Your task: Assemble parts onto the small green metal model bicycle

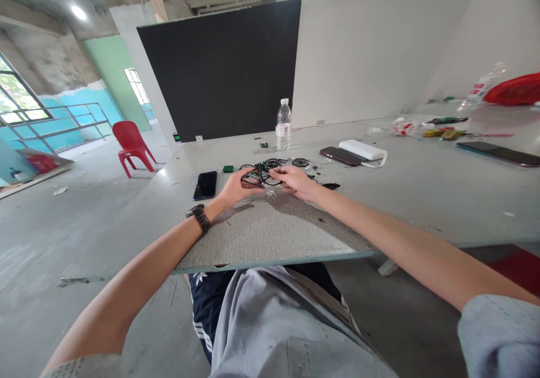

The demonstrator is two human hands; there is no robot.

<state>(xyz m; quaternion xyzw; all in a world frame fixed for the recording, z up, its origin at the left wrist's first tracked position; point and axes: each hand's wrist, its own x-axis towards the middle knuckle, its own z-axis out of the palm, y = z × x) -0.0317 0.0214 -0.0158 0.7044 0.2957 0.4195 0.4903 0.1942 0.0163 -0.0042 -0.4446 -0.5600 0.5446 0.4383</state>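
Note:
My left hand, with a dark watch on its wrist, is curled around a small black model bicycle just above the table. My right hand pinches at the right side of the same model, by a thin black ring like a wheel. What lies between the right fingertips is too small to make out. Just behind the hands lie loose little wheels and other dark parts. A small flat black piece rests right of my right hand.
A phone and a green block lie on the left. A water bottle stands behind. To the right are another phone, a white power bank with cable, a dark phone and a red bag.

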